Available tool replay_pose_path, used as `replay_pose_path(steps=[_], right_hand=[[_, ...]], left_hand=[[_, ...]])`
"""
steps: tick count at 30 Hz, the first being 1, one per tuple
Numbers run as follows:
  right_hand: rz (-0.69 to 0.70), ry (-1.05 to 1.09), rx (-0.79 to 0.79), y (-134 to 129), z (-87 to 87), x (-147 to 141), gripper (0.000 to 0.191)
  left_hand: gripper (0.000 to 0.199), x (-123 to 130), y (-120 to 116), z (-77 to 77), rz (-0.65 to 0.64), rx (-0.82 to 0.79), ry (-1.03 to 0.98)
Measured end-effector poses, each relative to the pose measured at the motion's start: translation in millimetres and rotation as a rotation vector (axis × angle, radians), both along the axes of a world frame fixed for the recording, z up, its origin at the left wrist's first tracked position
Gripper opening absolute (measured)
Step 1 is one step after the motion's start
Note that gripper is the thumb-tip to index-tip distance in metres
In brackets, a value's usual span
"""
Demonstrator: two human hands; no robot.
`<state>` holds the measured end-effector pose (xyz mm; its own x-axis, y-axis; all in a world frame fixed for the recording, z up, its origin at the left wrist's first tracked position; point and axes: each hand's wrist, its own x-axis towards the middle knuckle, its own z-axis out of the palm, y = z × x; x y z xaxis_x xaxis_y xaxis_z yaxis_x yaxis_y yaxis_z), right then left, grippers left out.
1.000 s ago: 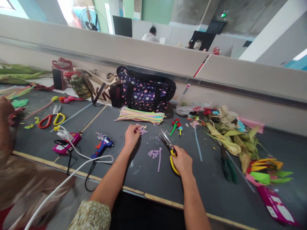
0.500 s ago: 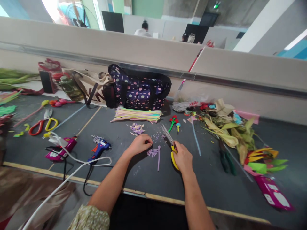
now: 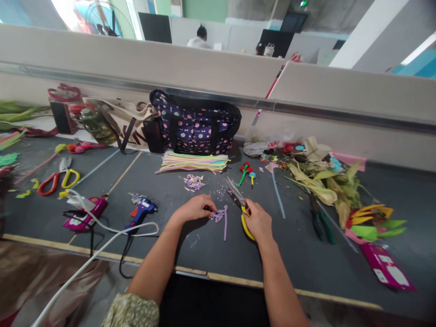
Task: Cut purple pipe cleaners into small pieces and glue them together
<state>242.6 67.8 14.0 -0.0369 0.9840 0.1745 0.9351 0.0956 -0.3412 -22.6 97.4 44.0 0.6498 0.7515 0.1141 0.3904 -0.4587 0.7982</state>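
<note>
My left hand (image 3: 196,208) reaches in from the left with its thumb and fingertips drawn together at a small pile of cut purple pieces (image 3: 216,216). Whatever is between those fingertips is too small to make out. Right beside the pile lies a purple stem with a knobbed top (image 3: 225,227). My right hand (image 3: 259,221) is wrapped round the yellow handles of a pair of scissors (image 3: 235,190), whose blades point away and to the left. Behind my left hand is a second heap of purple and cream snippets (image 3: 194,182).
A bundle of pastel pipe cleaners (image 3: 194,162) lies before a patterned bag (image 3: 197,129). Small red and blue craft flowers (image 3: 244,172) stand behind the scissors. To the left are a blue glue gun (image 3: 141,213), a white cable (image 3: 102,243) and red-and-yellow scissors (image 3: 54,180); pliers (image 3: 322,222) lie right.
My left hand has lowered slightly and its fingertips now meet the purple pile. My right hand still holds the scissors in nearly the same place. The view has shifted a little.
</note>
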Motion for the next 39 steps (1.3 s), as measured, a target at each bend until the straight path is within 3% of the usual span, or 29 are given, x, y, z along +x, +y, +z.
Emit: replay_pose_path(steps=[4,11,19,23,27,30,33,36,39], right_hand=[[-0.009,0.004,-0.004,0,-1.0,0,0.032],[-0.004,0.011,-0.008,0,3.2,-2,0.034],[-0.002,0.012,-0.013,0,5.7,-4,0.032],[0.001,0.014,-0.005,-1,6.2,-4,0.031],[0.003,0.019,0.001,-1,6.1,-4,0.029],[0.006,0.023,0.012,-1,5.3,-3,0.029],[0.007,0.030,0.024,-1,4.6,-4,0.031],[0.022,0.051,0.040,-2,5.0,-5,0.033],[0.063,0.080,0.066,-4,7.6,-8,0.032]], left_hand=[[0.012,3,-1,0.4,0.024,-0.038,-0.015],[0.014,4,0,5.1,0.250,-0.151,-0.164],[0.016,1,0,-1.7,0.031,-0.092,0.040],[0.011,2,1,-7.0,0.009,-0.062,0.086],[0.008,3,0,-2.3,0.043,-0.105,-0.012],[0.011,7,0,2.3,0.145,-0.157,-0.168],[0.015,13,1,1.2,0.372,-0.244,-0.356],[0.019,20,4,-4.0,0.561,-0.402,-0.576],[0.022,23,7,-8.3,0.655,-0.580,-0.784]])
